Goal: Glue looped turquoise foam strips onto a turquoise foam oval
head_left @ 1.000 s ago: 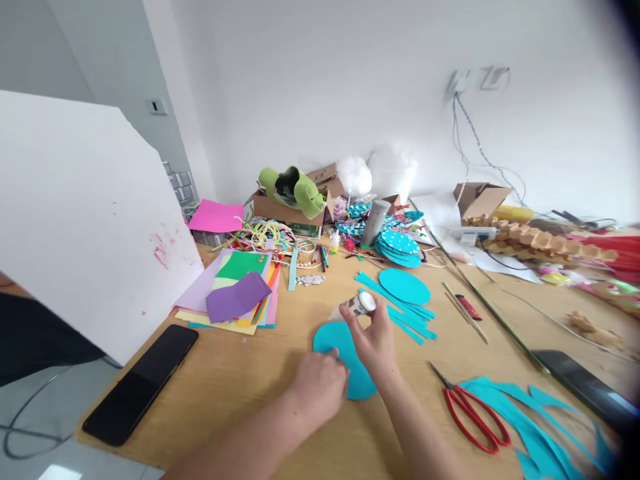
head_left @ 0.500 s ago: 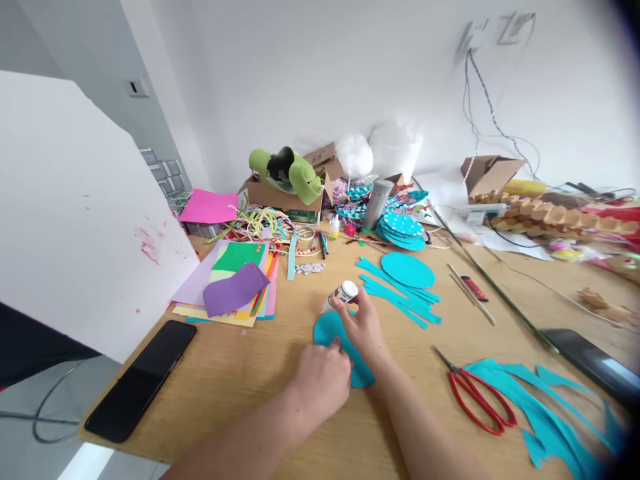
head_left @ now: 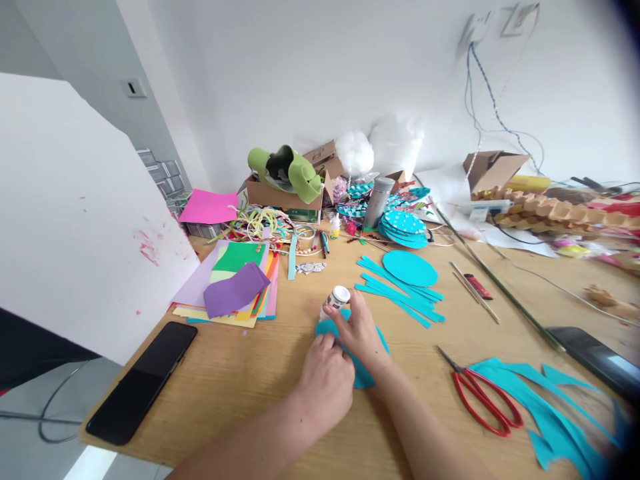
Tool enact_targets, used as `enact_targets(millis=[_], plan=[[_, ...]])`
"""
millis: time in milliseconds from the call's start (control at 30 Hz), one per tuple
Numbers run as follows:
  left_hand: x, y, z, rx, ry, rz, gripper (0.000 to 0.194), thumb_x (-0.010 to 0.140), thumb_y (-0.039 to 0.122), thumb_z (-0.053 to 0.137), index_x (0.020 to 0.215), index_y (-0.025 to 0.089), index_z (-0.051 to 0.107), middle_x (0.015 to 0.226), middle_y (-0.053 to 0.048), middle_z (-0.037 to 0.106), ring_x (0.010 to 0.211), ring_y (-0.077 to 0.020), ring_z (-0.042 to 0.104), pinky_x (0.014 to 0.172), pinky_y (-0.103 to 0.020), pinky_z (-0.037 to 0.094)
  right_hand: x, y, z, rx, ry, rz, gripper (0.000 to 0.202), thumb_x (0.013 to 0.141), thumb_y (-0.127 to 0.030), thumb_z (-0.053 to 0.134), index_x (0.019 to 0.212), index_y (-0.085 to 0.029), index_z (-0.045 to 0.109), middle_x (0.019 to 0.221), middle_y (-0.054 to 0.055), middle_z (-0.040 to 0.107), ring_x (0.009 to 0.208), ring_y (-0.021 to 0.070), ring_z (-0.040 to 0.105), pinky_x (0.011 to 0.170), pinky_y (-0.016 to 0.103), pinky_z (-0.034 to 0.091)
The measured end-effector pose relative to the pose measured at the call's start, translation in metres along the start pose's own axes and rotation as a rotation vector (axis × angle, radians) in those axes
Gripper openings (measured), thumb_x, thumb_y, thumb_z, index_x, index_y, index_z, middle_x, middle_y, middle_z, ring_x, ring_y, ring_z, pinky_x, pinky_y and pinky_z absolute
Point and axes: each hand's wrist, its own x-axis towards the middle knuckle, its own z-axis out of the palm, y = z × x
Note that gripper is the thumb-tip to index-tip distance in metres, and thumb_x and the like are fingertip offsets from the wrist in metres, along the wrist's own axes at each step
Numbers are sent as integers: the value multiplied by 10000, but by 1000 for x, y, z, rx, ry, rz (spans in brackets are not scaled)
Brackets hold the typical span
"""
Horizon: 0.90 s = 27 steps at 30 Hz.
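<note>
In the head view a round turquoise paper disc (head_left: 367,377) lies on the table, partly covered by both hands. My right hand (head_left: 361,333) is closed around a white glue stick (head_left: 334,305) with dark print. It stands tilted over the disc's far left edge, and its lower end is hidden. Fingers curled, my left hand (head_left: 327,373) presses the disc down just in front of the glue stick. Beyond the hands lie another turquoise disc (head_left: 410,269) and several cut strips (head_left: 400,299). Red-handled scissors (head_left: 485,397) rest to the right, beside turquoise offcuts (head_left: 555,410).
A black phone (head_left: 143,383) lies at the table's left edge, near a stack of coloured paper (head_left: 235,290). A metal flask (head_left: 379,203) and patterned discs (head_left: 404,227) stand farther back. On the right are a red lighter (head_left: 479,287), thin sticks (head_left: 473,293) and a long green stem (head_left: 495,287).
The glue stick has shifted slightly left and nearer, with my right hand moving along. My left index finger, stretched out before, is now curled in. The disc has turned or slid slightly.
</note>
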Motion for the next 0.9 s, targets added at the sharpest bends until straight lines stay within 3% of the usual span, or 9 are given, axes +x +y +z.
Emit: enact_targets(millis=[433, 733, 900], plan=[[2, 0, 0, -26, -51, 17, 253, 834, 126, 514, 1024, 59, 668, 987, -177, 681, 1013, -289, 589, 860, -399, 484, 1, 0, 0, -44, -27, -16, 114, 878, -321, 543, 862, -219, 494, 844, 46, 536, 812, 216, 481, 727, 360, 426], [1, 0, 2, -83, -4, 2, 258, 818, 97, 517, 1033, 70, 659, 977, -174, 678, 976, -284, 596, 859, -410, 477, 1, -5, -3, -54, -10, -56, 105, 878, -307, 539, 851, -224, 482, 839, 43, 536, 808, 215, 483, 720, 352, 423], [2, 1, 0, -39, -64, 23, 263, 810, 83, 513, 1023, 55, 664, 973, -183, 682, 986, -289, 598, 871, -409, 476, 1, -3, -2, -57, -29, -50, 116, 874, -320, 543, 838, -226, 484, 815, 39, 534, 795, 215, 496, 704, 352, 423]])
